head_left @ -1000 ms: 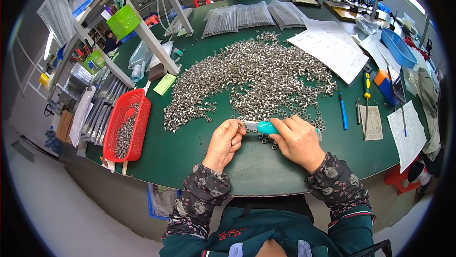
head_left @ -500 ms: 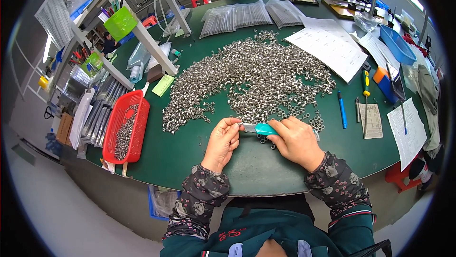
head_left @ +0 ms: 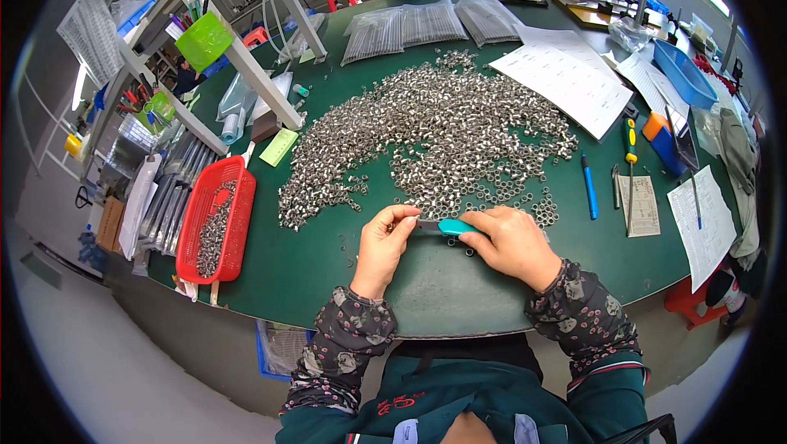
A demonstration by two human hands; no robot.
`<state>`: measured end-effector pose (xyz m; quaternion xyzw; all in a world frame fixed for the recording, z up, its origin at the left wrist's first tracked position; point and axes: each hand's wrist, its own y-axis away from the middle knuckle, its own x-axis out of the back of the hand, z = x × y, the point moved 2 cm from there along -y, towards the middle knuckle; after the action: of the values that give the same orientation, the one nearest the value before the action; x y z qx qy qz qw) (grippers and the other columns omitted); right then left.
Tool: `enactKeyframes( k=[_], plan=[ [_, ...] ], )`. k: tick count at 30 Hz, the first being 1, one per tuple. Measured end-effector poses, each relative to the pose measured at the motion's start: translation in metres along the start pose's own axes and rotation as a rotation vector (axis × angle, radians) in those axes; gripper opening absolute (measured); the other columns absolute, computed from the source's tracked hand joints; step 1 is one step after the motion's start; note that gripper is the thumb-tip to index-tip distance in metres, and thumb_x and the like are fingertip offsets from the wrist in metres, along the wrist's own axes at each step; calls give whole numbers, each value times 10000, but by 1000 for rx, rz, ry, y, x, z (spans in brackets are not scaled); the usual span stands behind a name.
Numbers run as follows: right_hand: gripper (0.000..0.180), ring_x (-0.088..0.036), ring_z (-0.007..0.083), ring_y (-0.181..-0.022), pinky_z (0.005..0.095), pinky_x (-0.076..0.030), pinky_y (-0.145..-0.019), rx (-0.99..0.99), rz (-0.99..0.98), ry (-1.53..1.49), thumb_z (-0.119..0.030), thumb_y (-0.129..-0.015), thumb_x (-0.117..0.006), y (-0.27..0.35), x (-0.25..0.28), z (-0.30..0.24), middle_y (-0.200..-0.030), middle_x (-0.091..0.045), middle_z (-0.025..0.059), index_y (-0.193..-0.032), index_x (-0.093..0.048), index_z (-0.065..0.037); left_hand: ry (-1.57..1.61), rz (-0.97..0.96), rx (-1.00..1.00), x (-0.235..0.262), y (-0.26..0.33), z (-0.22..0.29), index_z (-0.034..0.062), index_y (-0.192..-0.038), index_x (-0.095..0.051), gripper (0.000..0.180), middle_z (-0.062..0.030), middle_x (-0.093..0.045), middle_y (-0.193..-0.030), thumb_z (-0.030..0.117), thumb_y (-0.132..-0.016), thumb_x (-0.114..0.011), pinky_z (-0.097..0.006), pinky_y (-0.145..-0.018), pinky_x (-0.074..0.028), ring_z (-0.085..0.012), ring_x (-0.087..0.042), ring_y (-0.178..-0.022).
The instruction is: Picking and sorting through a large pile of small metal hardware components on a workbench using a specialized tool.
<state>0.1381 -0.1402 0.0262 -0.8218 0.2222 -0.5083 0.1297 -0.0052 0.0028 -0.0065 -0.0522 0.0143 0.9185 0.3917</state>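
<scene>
My right hand point(head_left: 516, 245) is wrapped round the teal handle of a knife point(head_left: 453, 227), whose blade points left. The fingertips of my left hand point(head_left: 380, 249) are pinched at the blade's tip on what looks like a small metal ring, mostly hidden by the fingers. Just beyond both hands, a wide pile of small shiny metal rings point(head_left: 459, 128) spreads over the green table point(head_left: 426, 296). A few loose rings lie under and beside the knife.
At left stands a red basket point(head_left: 248, 206) partly filled with metal rings. A blue pen point(head_left: 589, 188), a yellow-green screwdriver point(head_left: 630, 145) and paper sheets point(head_left: 566, 87) lie at right. Bagged rods point(head_left: 432, 24) sit behind the pile. A shelf post point(head_left: 262, 83) rises at back left.
The knife has turned a little in my right hand, its blade now looking darker and flatter. My left fingertips have shifted slightly and cover the small ring more.
</scene>
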Motion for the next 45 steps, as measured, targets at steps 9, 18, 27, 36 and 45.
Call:
enactKeyframes(
  k=[9, 18, 27, 36, 45],
  plan=[
    [305, -521, 216, -604, 339, -434, -512, 195, 207, 266, -187, -696, -679, -1, 2, -14, -634, -506, 55, -955, -584, -58, 127, 66, 122, 2, -1, -3, 14, -983, -591, 136, -24, -590, -798, 65, -869, -537, -145, -389, -221, 23, -316, -476],
    [203, -534, 217, -620, 343, -453, -534, 111, 126, 143, -207, -733, -661, 0, 1, -8, -648, -523, 59, -874, -571, -92, 179, 79, 126, 2, -2, -3, 16, -1001, -573, 147, -19, -579, -808, 91, -879, -538, -139, -386, -210, 28, -297, -469],
    [238, -540, 220, -629, 345, -451, -536, 81, 59, 110, -211, -729, -661, 1, -2, -3, -644, -524, 58, -912, -583, -82, -33, 45, 35, -4, 1, 1, 14, -997, -576, 148, -1, -575, -785, 90, -875, -541, -143, -387, -212, 20, -308, -474],
    [316, -517, 210, -618, 322, -435, -529, 135, 299, 200, -166, -691, -683, -3, 7, -4, -655, -501, 53, -967, -574, -57, 358, 8, 206, 5, -2, -5, 8, -1012, -564, 156, -33, -559, -819, 90, -889, -516, -140, -400, -240, 0, -324, -495],
    [297, -521, 214, -623, 335, -443, -530, 101, 280, 170, -170, -711, -674, -4, 7, -2, -655, -501, 54, -971, -572, -68, 353, -1, 182, 5, -3, -6, 9, -1021, -558, 162, -35, -552, -814, 101, -894, -514, -139, -402, -247, -4, -338, -512]
  ],
)
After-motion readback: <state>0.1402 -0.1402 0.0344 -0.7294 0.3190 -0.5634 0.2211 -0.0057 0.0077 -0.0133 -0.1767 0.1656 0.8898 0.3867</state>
